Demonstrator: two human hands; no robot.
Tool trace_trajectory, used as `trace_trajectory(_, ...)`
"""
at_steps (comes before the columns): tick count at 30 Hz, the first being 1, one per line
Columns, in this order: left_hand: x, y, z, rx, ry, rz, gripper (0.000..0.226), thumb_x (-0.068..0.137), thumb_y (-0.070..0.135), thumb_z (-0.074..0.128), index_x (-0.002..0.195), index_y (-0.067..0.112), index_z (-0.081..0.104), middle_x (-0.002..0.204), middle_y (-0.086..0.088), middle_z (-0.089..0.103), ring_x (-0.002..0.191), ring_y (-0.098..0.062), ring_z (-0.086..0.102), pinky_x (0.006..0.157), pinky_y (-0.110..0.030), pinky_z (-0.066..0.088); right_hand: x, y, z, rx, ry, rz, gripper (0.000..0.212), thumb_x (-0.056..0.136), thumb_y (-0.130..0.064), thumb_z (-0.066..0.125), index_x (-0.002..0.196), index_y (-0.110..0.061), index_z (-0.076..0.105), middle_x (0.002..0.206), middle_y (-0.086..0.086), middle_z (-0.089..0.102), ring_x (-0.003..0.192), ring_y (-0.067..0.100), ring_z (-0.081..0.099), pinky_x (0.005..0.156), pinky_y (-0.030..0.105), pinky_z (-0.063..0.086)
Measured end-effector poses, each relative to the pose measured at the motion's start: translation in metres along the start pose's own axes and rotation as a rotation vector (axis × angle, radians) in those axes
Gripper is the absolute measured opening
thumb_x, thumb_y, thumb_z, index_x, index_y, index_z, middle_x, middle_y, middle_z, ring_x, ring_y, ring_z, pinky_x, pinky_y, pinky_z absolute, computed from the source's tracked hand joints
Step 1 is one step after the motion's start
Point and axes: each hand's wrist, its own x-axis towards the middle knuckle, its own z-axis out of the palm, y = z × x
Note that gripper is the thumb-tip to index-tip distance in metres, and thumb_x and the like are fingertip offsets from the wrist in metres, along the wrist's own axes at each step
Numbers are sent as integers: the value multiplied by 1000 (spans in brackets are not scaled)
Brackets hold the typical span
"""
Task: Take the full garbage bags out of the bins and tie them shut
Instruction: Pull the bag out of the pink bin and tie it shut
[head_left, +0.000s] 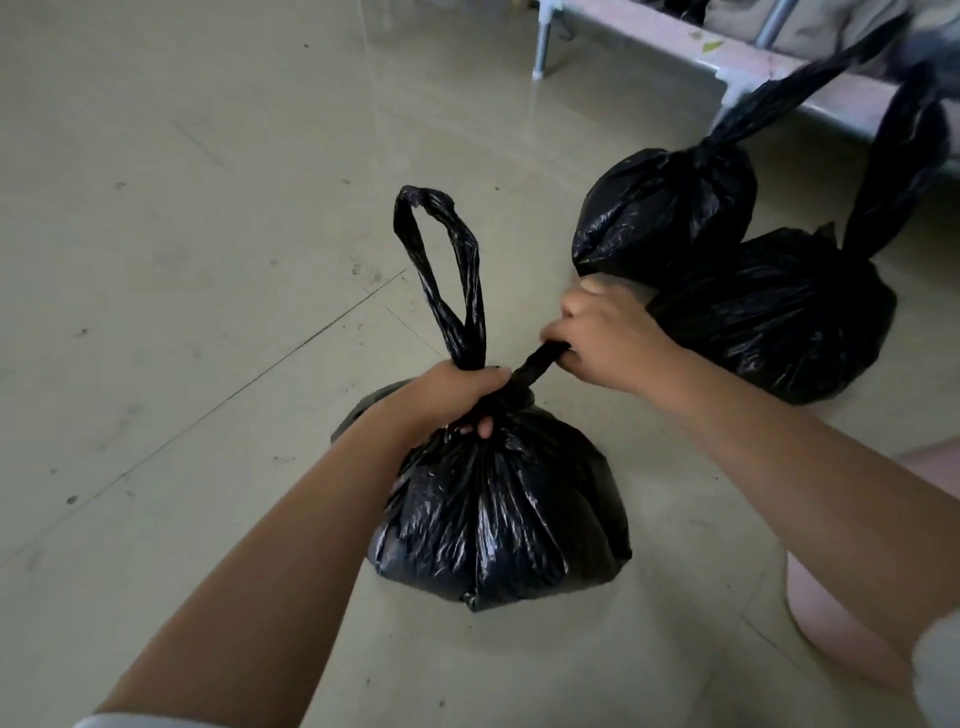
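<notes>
Garbage bag (498, 509) — black, bulging (glossy creases) — neck clenched by left hand (452, 397); right hand (605, 338) apparently grips its strap.

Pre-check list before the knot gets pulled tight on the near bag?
1. Left hand clamped on the neck of the near bag: ok.
2. Right hand gripping one handle strip: ok.
3. Other handle loop free and standing above the left hand: ok.
4. Knot already crossed over: cannot tell, fists hide it.
5. Bag resting steady on the floor: ok.
6. Two other bags behind, clear of the pull: ok, though the right hand is close to them.
</notes>
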Motion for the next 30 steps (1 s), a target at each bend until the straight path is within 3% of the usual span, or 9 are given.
trace_trajectory(5, -8, -5, -14, -292, -84, -105, 39, 98, 27, 33, 73, 11, 59, 35, 0, 57, 28, -5, 38, 35, -14, 30, -1, -7, -23, 296, -102, 28, 19, 89, -12, 43, 81, -1, 56, 85, 12, 49, 86, 27, 46, 69, 30, 29)
trace_trajectory(10, -9, -6, -24, -708, -35, -179, 33, 99, 26, 28, 82, 18, 55, 47, -1, 68, 33, -6, 52, 39, -8, 40, -9, -30, -51, 561, -210, 6, 18, 87, -14, 50, 88, 1, 60, 69, 3, 51, 68, 17, 45, 55, 22, 31)
trace_trajectory(14, -7, -3, -23, -798, 37, -127, 32, 99, 18, 29, 83, 15, 58, 60, 1, 68, 54, -8, 51, 53, -19, 41, -22, -43, -51, 734, -312, -29, 29, 93, -19, 42, 84, -6, 67, 49, -14, 52, 53, -13, 49, 57, 3, 36)
trace_trajectory(17, -5, -3, -21, -855, 86, -42, 31, 98, 10, 31, 83, 13, 59, 52, 2, 70, 58, -9, 57, 56, -20, 46, -35, -37, -30, 995, -481, 86, 31, 96, -20, 37, 80, -16, 64, 34, -12, 44, 35, 2, 40, 44, 12, 31)
trace_trajectory(20, -6, -9, -14, -887, 105, 38, 28, 92, -5, 38, 82, 8, 60, 49, 0, 68, 50, -6, 66, 52, -18, 56, -45, -28, -4, 1234, -783, 195, 31, 98, -24, 33, 83, -18, 60, 39, -11, 32, 37, 6, 24, 40, 18, 22)
trace_trajectory(22, -8, -17, -10, -854, 102, 45, 33, 86, -14, 42, 73, 8, 62, 48, 1, 66, 47, -6, 65, 52, -16, 56, -47, -20, 5, 1139, -873, 216, 31, 97, -26, 33, 87, -16, 60, 40, -10, 32, 36, 6, 25, 40, 19, 24)
trace_trajectory(26, -13, -31, -14, -589, 14, 63, 45, 79, -18, 51, 53, 17, 61, 51, 5, 62, 49, -6, 59, 48, -15, 46, -35, 9, -4, 625, -587, 178, 28, 92, -30, 47, 87, -10, 65, 56, -8, 53, 52, 5, 48, 48, 7, 36)
trace_trajectory(28, -15, -30, -17, -459, -76, 115, 45, 78, -20, 53, 54, 18, 59, 51, 5, 64, 50, -3, 59, 47, -11, 45, -32, 20, -12, 653, -285, 192, 16, 86, -19, 57, 93, -9, 67, 79, -2, 63, 68, 3, 53, 56, 0, 36)
trace_trajectory(30, -18, -26, -15, -391, -156, 170, 46, 73, -19, 58, 51, 21, 63, 52, 5, 66, 51, 0, 61, 49, -9, 47, -30, 20, -17, 693, -186, 124, 32, 81, -6, 60, 112, -12, 61, 110, 1, 59, 86, -10, 51, 68, -6, 34)
